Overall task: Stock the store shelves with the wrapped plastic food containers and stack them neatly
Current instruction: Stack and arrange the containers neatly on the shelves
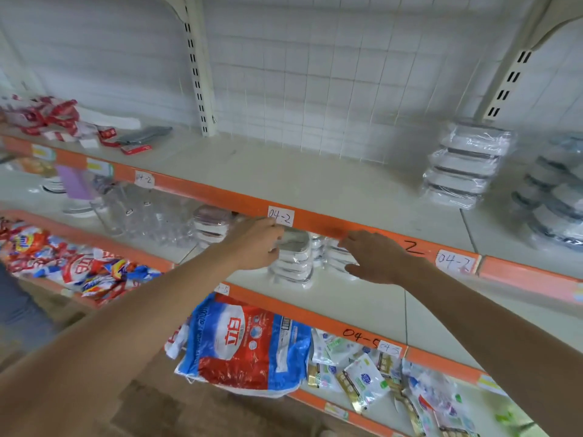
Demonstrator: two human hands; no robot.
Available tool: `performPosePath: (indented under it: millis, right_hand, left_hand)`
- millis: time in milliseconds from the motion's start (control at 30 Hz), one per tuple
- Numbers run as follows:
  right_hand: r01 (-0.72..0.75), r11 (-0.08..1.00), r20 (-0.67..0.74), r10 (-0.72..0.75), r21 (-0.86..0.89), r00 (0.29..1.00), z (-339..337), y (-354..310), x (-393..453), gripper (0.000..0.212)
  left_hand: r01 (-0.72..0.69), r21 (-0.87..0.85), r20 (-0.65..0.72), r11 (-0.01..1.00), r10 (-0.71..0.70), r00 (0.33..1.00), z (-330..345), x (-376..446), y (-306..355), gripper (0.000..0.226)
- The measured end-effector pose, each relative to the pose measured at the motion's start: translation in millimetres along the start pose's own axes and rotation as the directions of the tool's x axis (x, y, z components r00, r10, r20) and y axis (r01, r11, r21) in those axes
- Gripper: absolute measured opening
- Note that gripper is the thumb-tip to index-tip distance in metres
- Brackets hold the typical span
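Nearest, on the lowest shelf: a crinkled red, white and blue detergent bag [244, 345], glossy and slumped over the orange shelf edge, beside small foil-trimmed sachets [359, 380] lying loose. Further left, a heap of bright printed packets [79, 266]. Above these, two bare forearms reaching into the middle shelf [356, 298], a pale smooth board with an orange front strip. Left hand [255, 244]: fingers curled, gripping the near top edge of a stack of wrapped plastic food containers [293, 263]. Right hand [375, 257]: fingers nearly straight, close together and slightly bent, palm down, tips touching a second wrapped stack [336, 255] just beside the first. Both stacks white, shallow, round-cornered, sheathed in clear wrinkled film, partly hidden under the upper shelf's strip. Left of them, a smaller container stack [211, 225] and clear glass tumblers [138, 212]. On the strip, a handwritten paper label [280, 216] reading 04-2. Farther, on the upper shelf [284, 178]: a tall film-wrapped container stack [467, 165] at right, darker-lidded ones [555, 197] blurred at the frame edge, red-and-white packets [47, 118] at far left. Behind, a white wire grid panel [315, 74] and slotted cream uprights [197, 64].
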State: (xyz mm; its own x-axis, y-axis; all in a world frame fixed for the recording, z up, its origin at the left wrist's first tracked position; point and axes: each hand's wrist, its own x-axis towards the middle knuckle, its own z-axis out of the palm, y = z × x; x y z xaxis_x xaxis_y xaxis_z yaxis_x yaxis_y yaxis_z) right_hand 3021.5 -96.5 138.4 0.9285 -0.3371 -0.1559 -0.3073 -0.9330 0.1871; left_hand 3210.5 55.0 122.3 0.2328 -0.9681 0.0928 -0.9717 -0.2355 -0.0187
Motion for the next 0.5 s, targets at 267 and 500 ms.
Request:
performPosePath:
  millis: [267,500]
  right_hand:
    - [-0.089,0.99,0.138,0.073,0.112,0.988,44.8,-8.3,-16.8,0.057]
    - [-0.133,0.97,0.122,0.11,0.202,0.986,113.1,5.3,6.5,0.058]
  left_hand:
    - [-0.027,-0.046,0.132,0.999,0.033,0.991,27.0,-7.1,18.7,0.036]
    - [-0.027,-0.049,0.201,0.998,0.037,0.979,89.4,31.5,39.7,0.041]
